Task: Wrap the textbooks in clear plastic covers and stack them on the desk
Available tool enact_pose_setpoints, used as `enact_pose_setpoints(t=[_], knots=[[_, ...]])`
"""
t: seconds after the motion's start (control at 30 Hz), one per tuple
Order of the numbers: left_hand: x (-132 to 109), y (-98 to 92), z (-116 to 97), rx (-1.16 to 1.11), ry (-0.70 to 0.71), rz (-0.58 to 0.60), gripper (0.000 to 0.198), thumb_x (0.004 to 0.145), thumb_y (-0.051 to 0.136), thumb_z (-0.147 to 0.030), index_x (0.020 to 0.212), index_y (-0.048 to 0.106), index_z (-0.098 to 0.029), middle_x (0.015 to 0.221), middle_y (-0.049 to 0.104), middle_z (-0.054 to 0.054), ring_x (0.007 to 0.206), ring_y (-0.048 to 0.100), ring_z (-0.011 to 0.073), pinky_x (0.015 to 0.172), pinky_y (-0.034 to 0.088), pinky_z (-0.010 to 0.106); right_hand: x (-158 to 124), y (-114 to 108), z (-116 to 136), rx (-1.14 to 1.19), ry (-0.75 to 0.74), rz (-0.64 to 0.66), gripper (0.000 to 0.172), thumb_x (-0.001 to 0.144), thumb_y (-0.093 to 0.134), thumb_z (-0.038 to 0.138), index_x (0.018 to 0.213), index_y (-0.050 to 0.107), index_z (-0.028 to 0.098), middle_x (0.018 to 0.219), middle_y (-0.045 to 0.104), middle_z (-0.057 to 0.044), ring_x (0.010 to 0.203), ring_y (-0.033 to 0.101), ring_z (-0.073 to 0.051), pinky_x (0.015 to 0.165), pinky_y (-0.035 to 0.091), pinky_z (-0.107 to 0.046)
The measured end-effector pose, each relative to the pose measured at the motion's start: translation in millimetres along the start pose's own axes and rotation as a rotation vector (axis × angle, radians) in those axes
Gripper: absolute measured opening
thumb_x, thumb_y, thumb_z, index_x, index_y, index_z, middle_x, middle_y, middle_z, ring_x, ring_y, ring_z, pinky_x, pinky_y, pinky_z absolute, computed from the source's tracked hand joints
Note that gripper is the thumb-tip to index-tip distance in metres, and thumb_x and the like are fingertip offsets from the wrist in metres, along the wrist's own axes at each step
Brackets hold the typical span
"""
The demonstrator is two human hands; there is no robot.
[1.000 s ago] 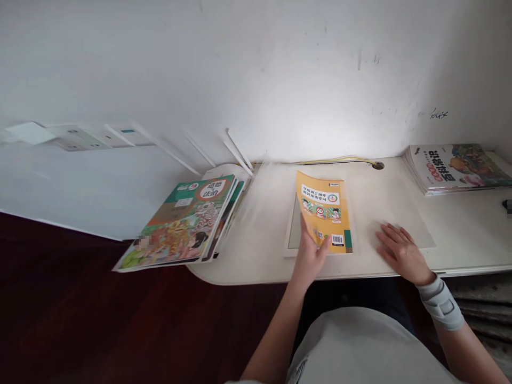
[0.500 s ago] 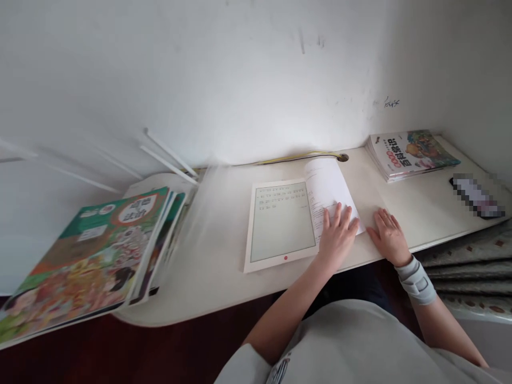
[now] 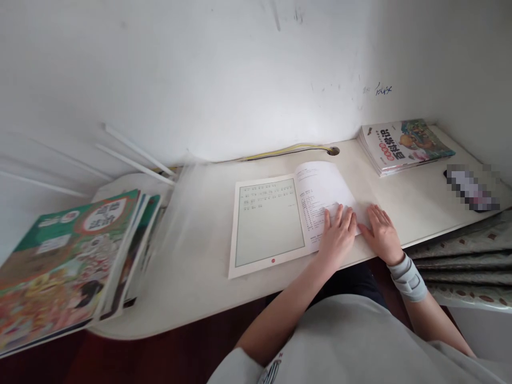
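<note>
An opened book lies flat on the desk, its left page (image 3: 270,229) a pale green framed panel with a few lines of text on top. Its right page (image 3: 320,186) is white with printed text and curves up slightly. My left hand (image 3: 338,234) rests flat on the lower part of the right page, fingers apart, holding nothing. Close by, my right hand (image 3: 382,232) lies palm down at the page's right edge, its thumb reaching toward the page corner; whether it touches the paper I cannot tell. A grey wrist brace wraps the right wrist.
Several books (image 3: 80,256) with colourful covers are stacked at the left. Another stack (image 3: 406,146) sits at the back right, near a phone (image 3: 472,189). A yellow cable (image 3: 280,152) runs along the wall to a desk hole. A patterned curtain (image 3: 460,266) hangs by the right edge.
The right hand has moved left, closer to the book's edge and the left hand. More of the right page's text shows. The whole view has shifted slightly.
</note>
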State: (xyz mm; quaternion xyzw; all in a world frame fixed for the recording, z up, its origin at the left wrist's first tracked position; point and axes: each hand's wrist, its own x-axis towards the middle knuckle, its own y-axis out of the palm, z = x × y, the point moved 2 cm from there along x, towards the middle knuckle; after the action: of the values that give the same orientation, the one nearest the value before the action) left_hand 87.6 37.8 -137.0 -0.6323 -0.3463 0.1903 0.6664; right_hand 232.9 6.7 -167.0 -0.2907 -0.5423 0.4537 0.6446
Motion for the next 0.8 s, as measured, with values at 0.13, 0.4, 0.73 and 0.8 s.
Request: enact_pose_setpoints(t=[0.13, 0.4, 0.73, 0.8], knots=[[-2, -1.4, -4, 0.008, 0.018, 0.007, 0.042, 0.093, 0.03, -0.016, 0.13, 0.049, -0.013, 0.139, 0.046, 0.013, 0.135, 0.031, 0.0312, 0.106, 0.026, 0.062, 0, -1, 2, 0.015, -0.014, 0.014, 0.047, 0.092, 0.037, 0.033, 0.132, 0.043, 0.01, 0.128, 0.055, -0.019, 0.124, 0.047, -0.029, 0.102, 0.039, -0.047], [-5, -3.0, -15, -0.031, 0.043, 0.035, 0.043, 0.094, 0.026, -0.014, 0.129, 0.05, -0.012, 0.136, 0.048, 0.015, 0.132, 0.037, 0.0267, 0.107, 0.023, 0.062, 3, -4, 5, 0.011, 0.023, 0.021, 0.044, 0.093, 0.034, 0.03, 0.128, 0.048, 0.008, 0.128, 0.055, -0.019, 0.125, 0.046, -0.028, 0.104, 0.038, -0.045], [-10, -6.2, -5, 0.052, 0.107, 0.031, 0.045, 0.092, 0.028, -0.011, 0.134, 0.042, -0.006, 0.141, 0.041, 0.017, 0.135, 0.031, 0.0267, 0.108, 0.029, 0.053, 2, -4, 4, 0.026, 0.01, -0.005, 0.041, 0.091, 0.036, 0.026, 0.125, 0.051, 0.007, 0.126, 0.057, -0.02, 0.123, 0.048, -0.027, 0.101, 0.04, -0.046], [-23, -11.2, 3, 0.064, 0.042, 0.008, 0.046, 0.09, 0.03, -0.009, 0.135, 0.041, -0.008, 0.143, 0.04, 0.017, 0.136, 0.028, 0.0302, 0.108, 0.027, 0.057, 2, -4, 5, 0.021, 0.015, 0.002, 0.041, 0.091, 0.037, 0.025, 0.123, 0.052, 0.006, 0.126, 0.057, -0.02, 0.123, 0.048, -0.028, 0.101, 0.041, -0.045]])
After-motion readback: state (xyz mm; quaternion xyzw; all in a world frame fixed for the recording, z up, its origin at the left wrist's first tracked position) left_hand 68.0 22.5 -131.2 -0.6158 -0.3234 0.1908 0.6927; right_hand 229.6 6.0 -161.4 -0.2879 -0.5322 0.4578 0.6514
